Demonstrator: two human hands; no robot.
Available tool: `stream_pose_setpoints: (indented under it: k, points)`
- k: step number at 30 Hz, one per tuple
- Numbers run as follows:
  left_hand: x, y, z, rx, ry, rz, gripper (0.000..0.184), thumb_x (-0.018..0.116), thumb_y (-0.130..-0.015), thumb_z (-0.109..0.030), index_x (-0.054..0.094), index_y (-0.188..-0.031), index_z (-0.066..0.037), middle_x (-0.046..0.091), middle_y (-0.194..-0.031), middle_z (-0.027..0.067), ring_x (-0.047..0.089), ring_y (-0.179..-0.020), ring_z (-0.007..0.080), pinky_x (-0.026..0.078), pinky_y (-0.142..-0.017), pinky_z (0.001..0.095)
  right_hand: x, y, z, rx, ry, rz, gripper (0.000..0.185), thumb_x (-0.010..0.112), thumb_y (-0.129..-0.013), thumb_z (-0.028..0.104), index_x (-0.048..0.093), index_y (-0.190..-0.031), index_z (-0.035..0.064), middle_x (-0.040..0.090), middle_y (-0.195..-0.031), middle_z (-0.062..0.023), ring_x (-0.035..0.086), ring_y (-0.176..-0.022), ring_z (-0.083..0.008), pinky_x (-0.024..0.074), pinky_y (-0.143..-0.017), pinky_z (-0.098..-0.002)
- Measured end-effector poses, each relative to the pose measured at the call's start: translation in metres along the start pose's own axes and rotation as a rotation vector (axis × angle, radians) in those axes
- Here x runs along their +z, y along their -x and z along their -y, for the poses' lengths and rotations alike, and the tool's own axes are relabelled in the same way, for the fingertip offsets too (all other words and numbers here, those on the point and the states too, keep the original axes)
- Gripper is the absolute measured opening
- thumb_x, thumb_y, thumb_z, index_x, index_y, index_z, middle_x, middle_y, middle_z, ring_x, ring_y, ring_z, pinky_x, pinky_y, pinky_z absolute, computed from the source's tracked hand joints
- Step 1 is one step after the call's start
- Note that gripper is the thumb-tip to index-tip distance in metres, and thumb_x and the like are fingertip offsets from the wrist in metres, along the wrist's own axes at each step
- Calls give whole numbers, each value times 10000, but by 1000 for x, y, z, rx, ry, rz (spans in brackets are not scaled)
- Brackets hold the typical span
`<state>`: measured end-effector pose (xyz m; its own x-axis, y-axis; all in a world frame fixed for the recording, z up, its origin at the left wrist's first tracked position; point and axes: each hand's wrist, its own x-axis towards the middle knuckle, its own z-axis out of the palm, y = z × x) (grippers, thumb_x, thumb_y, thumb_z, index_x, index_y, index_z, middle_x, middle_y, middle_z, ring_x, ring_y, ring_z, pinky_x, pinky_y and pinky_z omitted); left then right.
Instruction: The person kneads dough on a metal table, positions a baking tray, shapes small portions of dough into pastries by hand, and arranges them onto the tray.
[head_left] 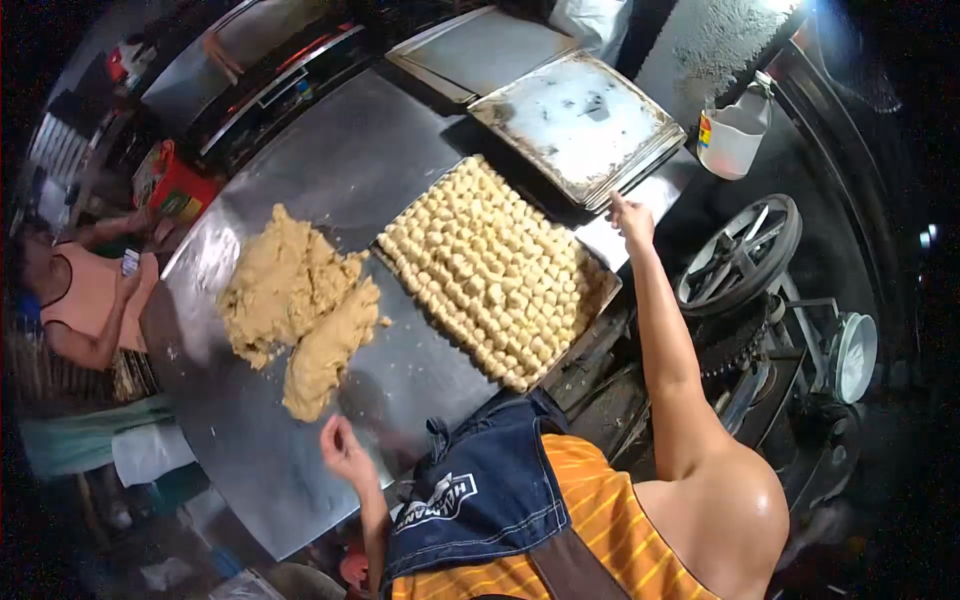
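Note:
My left hand [346, 456] hovers over the near side of the metal table, fingers loosely curled and apart, with nothing visible in it. Just beyond it lies a long lump of tan dough [330, 350], beside a larger crumbly dough mound [280, 280]. My right arm reaches out, and my right hand [632, 216] has its fingers closed at the near corner of the top baking tray [580, 120] in a stack. Between my hands, a baking tray [606, 300] is covered with rows of small dough pieces [490, 270], heaped toward the middle.
More flat trays [480, 50] lie at the table's back. A cut plastic jug [735, 135] stands beyond the stack. At right is a machine with a spoked wheel [745, 250]. Across the table at left, a person [100, 290] holds a phone near a red bucket [178, 185].

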<state>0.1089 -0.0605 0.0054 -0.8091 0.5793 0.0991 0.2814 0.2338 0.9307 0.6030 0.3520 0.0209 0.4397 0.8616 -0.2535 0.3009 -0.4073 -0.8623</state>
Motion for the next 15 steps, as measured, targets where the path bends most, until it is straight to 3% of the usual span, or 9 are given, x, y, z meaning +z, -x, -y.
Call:
stream_pose_setpoints:
  k: [2,5,6,9,10,12,15]
  points:
    - [72,-16,-42,50,-25,226,215,702,-964,-55,707,-1166,19,736,-1121,113,674,-995,184,541,-925,295,6,-10,-6,92,-143,270,488,708,-947,518,716,-792,55,676,-637,-51,556,-476,-98,403,-443,-215]
    - [203,-25,-115,37,262,613,220,675,-974,-49,709,-1180,18,741,-1073,86,680,-900,170,559,-838,280,27,9,4,174,-330,278,471,751,-941,477,703,-810,27,719,-682,-86,585,-461,-105,409,-432,-199]
    - [250,-30,-137,123,273,724,215,680,-964,-36,716,-1170,17,746,-1039,91,681,-846,165,565,-783,279,33,11,1,173,-344,253,441,746,-953,442,700,-816,26,718,-688,-87,590,-467,-110,412,-435,-201]
    - [373,-45,-191,100,10,1040,274,694,-997,-187,703,-1174,22,731,-972,73,647,-793,128,533,-695,231,41,26,1,209,-458,218,399,729,-978,389,696,-828,20,717,-704,-90,595,-487,-115,418,-447,-202]
    - [410,-45,-209,-63,15,1006,296,693,-996,-255,717,-1062,32,718,-844,67,604,-675,117,495,-621,213,38,30,4,237,-546,223,387,716,-990,370,695,-835,16,716,-715,-91,595,-502,-116,422,-456,-201]
    - [469,-51,-220,-381,-28,988,334,693,-986,-319,730,-904,2,699,-769,58,611,-594,130,468,-520,266,30,41,4,237,-538,234,382,713,-992,363,697,-847,10,718,-725,-93,600,-521,-117,429,-468,-203]
    - [519,-49,-196,-311,-51,1044,316,685,-991,-318,711,-907,-15,684,-748,54,596,-558,132,448,-478,268,8,43,3,201,-485,307,369,703,-1000,343,704,-881,-6,721,-756,-100,616,-576,-120,449,-506,-208]
